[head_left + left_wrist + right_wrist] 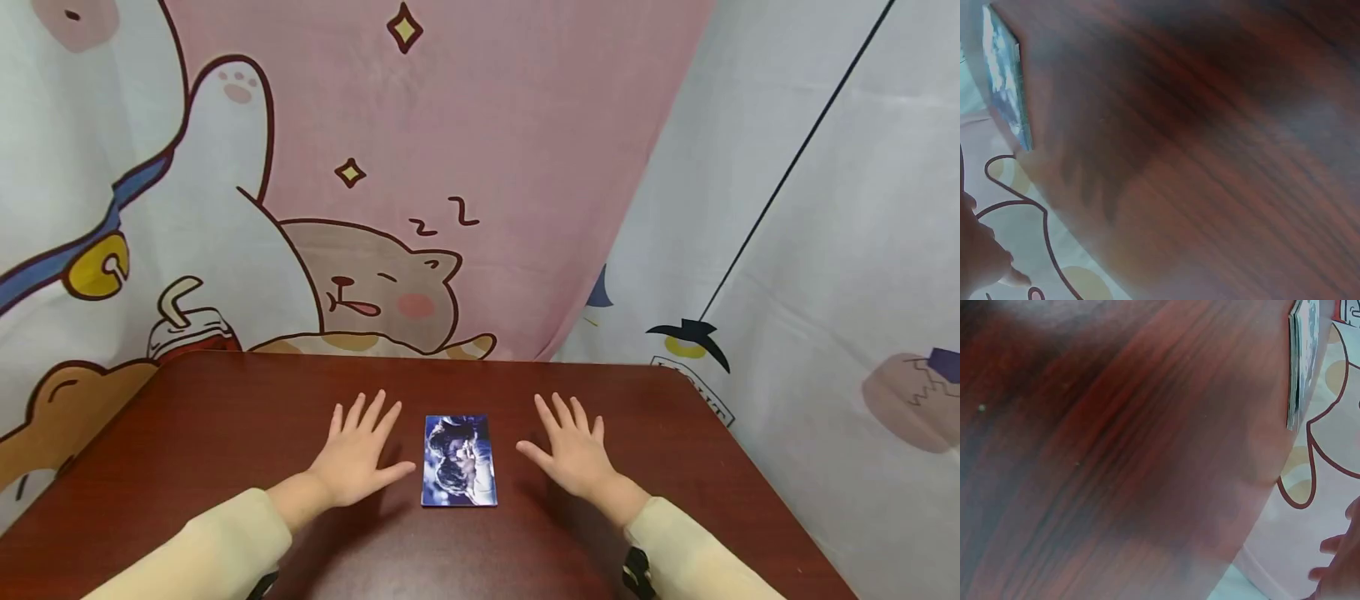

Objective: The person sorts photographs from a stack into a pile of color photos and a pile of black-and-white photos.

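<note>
A thin rectangular stack with a blue-and-white picture on top, like picture cards (pixel 459 461), lies flat on the dark red-brown table (pixel 465 554). Layers show along the side of these cards (pixel 1294 369) in the right wrist view. To their left is my left hand (pixel 351 462), palm down with fingers spread, holding nothing. My right hand (pixel 576 458) mirrors it on the other side, fingers also spread and nothing in them. Both hands are apart from the cards, and each casts a shadow on the wood. Only part of each hand shows in its wrist view.
Behind the table hangs a pink and white cloth (pixel 540 167) printed with cartoon animals. More white cloth (pixel 825 250) runs along the right side. The table's far edge lies just beyond the fingertips.
</note>
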`<state>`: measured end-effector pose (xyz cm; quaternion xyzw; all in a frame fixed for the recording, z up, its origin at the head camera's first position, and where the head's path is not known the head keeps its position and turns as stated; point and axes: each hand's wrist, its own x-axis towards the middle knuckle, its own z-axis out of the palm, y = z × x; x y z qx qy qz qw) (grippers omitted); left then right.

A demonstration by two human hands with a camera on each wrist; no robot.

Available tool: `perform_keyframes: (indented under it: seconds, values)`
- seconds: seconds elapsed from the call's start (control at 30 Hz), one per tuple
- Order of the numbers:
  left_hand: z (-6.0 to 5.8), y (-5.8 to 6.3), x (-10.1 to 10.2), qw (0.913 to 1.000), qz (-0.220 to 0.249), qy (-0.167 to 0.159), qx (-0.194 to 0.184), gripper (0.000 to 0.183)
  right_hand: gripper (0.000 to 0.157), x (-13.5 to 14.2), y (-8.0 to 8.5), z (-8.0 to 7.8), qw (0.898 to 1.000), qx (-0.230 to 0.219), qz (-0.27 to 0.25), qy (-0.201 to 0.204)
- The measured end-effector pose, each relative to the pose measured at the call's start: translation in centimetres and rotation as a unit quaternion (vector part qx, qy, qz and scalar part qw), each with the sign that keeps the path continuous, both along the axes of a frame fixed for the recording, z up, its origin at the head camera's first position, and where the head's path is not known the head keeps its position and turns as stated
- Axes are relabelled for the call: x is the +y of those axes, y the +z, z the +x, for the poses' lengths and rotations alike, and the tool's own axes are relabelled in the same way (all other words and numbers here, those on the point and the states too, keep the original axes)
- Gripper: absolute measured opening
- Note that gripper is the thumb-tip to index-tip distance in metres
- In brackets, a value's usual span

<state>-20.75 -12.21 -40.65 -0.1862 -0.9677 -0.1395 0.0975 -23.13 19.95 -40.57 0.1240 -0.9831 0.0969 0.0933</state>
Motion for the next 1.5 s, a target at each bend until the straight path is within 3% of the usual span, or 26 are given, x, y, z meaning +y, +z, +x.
perform_keyframes:
  seconds: [0.1, 0.17, 0.23, 0.3, 0.4, 0.57, 0.63, 0.73, 0.8, 0.87, 1.0, 1.27, 1.5]
  values:
    - [-0.5, 0.9, 0.7, 0.9993, 0.024, 0.011, -0.027, 0.089, 0.082, -0.1, 0.3, -0.2, 1.000, -0.008, -0.014, -0.008]
    - [-0.9, 1.6, 1.2, 0.9962, 0.063, 0.021, -0.056, 0.093, 0.082, -0.2, 0.7, -0.5, 0.999, -0.019, -0.034, -0.013]
    - [-1.3, 2.4, 1.7, 0.9881, 0.120, 0.033, -0.091, 0.094, 0.082, -0.4, 1.1, -0.7, 0.996, -0.045, -0.080, -0.023]
    - [-1.6, 3.1, 2.1, 0.9745, 0.183, 0.043, -0.122, 0.094, 0.081, -0.6, 1.5, -1.0, 0.987, -0.077, -0.138, -0.034]
    - [-2.1, 3.7, 2.6, 0.9502, 0.262, 0.059, -0.158, 0.091, 0.080, -1.1, 1.8, -1.4, 0.963, -0.122, -0.235, -0.054]
    - [-2.7, 3.9, 3.3, 0.9100, 0.347, 0.092, -0.207, 0.082, 0.074, -2.3, 1.8, -1.9, 0.907, -0.180, -0.373, -0.077]
    - [-2.8, 3.8, 3.5, 0.8888, 0.383, 0.102, -0.230, 0.078, 0.071, -2.8, 1.8, -2.1, 0.880, -0.203, -0.421, -0.079]
    - [-2.9, 3.3, 3.7, 0.8530, 0.436, 0.107, -0.265, 0.073, 0.063, -3.4, 1.5, -2.2, 0.849, -0.228, -0.470, -0.084]
    - [-2.7, 2.9, 3.8, 0.8329, 0.461, 0.115, -0.283, 0.070, 0.061, -3.8, 1.4, -2.1, 0.836, -0.243, -0.486, -0.085]
    - [-2.7, 2.5, 3.9, 0.8204, 0.474, 0.121, -0.296, 0.067, 0.060, -4.0, 1.1, -2.1, 0.829, -0.254, -0.490, -0.088]
    - [-2.5, 1.6, 4.0, 0.8140, 0.474, 0.132, -0.309, 0.062, 0.063, -4.5, 0.5, -1.9, 0.824, -0.269, -0.491, -0.088]
    - [-2.5, -0.3, 4.4, 0.8152, 0.458, 0.142, -0.325, 0.053, 0.061, -5.0, -0.7, -2.0, 0.822, -0.284, -0.486, -0.087]
    - [-2.1, -0.7, 4.9, 0.8177, 0.444, 0.138, -0.339, 0.046, 0.062, -5.4, -1.0, -1.9, 0.824, -0.303, -0.472, -0.083]
